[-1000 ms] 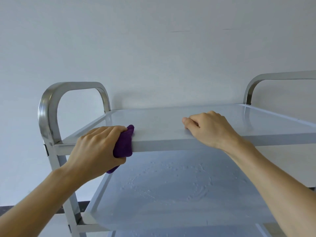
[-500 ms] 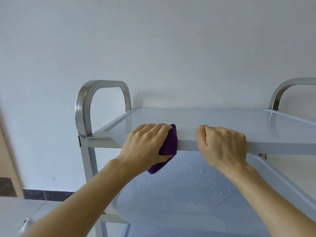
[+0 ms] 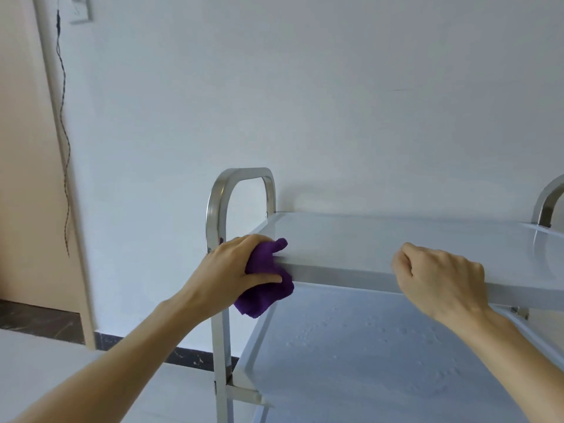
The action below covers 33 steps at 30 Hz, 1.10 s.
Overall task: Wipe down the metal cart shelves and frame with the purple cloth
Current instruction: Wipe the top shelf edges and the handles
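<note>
The left hand (image 3: 236,270) grips the bunched purple cloth (image 3: 265,282), fingers curled over it and thumb under, pressing it against the near left corner of the top shelf (image 3: 396,239), just beside the left frame upright (image 3: 221,331). The right hand (image 3: 439,276) curls its fingers over the shelf's near edge, further right. Both forearms reach forward from below. Droplets speckle the lower shelf (image 3: 366,355).

A: The cloth (image 3: 264,285) is showing deep purple, plain, no pattern.
B: And the cart frame (image 3: 217,209) is gleaming silver; the shelves (image 3: 396,242) are looking pale grey-white, the lower one speckled with droplets.
</note>
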Each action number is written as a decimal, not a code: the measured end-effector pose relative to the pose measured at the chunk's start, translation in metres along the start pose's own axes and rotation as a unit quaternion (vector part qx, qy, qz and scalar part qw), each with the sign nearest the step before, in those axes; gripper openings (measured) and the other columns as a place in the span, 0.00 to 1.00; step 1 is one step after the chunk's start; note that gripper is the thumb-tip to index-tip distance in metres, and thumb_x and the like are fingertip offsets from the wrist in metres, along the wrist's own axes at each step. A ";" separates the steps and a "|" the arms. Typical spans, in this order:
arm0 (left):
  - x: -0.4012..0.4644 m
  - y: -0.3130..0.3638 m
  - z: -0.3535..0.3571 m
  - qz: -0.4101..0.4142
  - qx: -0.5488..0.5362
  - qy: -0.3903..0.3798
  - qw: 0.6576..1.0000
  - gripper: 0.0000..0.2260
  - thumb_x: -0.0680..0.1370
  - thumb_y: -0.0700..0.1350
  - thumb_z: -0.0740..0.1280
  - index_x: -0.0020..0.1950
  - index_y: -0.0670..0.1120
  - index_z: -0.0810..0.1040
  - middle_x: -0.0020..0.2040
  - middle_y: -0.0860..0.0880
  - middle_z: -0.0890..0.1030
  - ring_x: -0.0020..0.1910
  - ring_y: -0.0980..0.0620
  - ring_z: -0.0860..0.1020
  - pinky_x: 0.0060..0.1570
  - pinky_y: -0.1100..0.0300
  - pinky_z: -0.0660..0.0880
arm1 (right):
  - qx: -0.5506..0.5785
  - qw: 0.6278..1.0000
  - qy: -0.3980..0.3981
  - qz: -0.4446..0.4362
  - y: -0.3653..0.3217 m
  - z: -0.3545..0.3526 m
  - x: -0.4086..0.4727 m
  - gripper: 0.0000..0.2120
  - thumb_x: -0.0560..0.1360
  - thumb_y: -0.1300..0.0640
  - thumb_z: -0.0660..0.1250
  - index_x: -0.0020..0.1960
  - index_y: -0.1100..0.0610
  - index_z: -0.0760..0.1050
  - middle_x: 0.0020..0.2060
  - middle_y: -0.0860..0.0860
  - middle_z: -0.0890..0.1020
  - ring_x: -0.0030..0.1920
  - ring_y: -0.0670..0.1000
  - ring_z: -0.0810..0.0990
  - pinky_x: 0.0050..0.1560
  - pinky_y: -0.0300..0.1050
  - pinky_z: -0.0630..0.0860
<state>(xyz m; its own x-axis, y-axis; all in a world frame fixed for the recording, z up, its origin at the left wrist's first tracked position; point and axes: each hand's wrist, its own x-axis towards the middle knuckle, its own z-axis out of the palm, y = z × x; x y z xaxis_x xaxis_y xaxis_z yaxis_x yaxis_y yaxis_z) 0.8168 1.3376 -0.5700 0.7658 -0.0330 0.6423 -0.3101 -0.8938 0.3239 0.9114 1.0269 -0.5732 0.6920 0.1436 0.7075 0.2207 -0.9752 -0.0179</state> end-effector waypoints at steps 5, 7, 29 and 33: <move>0.012 0.017 -0.045 -0.048 -0.136 0.170 0.975 0.11 0.70 0.53 0.76 0.48 0.64 0.78 0.42 0.66 0.81 0.43 0.65 0.80 0.34 0.74 0.73 | 0.082 0.985 -0.088 -0.124 -0.057 -0.012 0.018 0.23 0.81 0.39 0.45 0.53 0.46 0.77 0.55 0.40 0.80 0.60 0.50 0.77 0.61 0.53 0.68; 0.022 0.020 -0.068 -0.061 -0.136 0.219 0.964 0.11 0.71 0.54 0.75 0.49 0.63 0.78 0.44 0.67 0.81 0.45 0.66 0.79 0.34 0.74 0.73 | 0.118 0.973 -0.119 -0.161 -0.086 -0.008 0.020 0.22 0.82 0.39 0.44 0.58 0.45 0.75 0.58 0.40 0.79 0.63 0.50 0.75 0.61 0.54 0.66; 0.152 -0.006 -0.058 -0.194 0.325 -0.006 0.926 0.34 0.73 0.70 0.61 0.64 0.43 0.67 0.55 0.44 0.74 0.48 0.43 0.70 0.46 0.51 0.64 | 0.093 0.977 0.068 -0.180 -0.100 0.019 0.004 0.27 0.80 0.41 0.42 0.42 0.45 0.79 0.34 0.40 0.83 0.37 0.47 0.82 0.30 0.41 0.61; 0.130 -0.016 -0.048 -0.176 0.285 0.094 0.937 0.29 0.79 0.66 0.56 0.68 0.44 0.65 0.60 0.41 0.75 0.50 0.37 0.75 0.44 0.50 0.65 | 0.090 0.976 0.082 -0.179 -0.102 0.019 0.002 0.26 0.80 0.42 0.44 0.38 0.46 0.77 0.31 0.41 0.81 0.35 0.49 0.82 0.28 0.40 0.56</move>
<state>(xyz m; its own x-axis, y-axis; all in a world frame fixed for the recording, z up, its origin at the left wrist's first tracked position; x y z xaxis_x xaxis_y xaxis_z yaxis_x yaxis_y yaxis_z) 0.8945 1.3690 -0.4587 0.6353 0.3403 0.6932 0.3361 -0.9300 0.1484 0.9036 1.1299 -0.5832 0.4321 0.4274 0.7941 0.5557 -0.8197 0.1388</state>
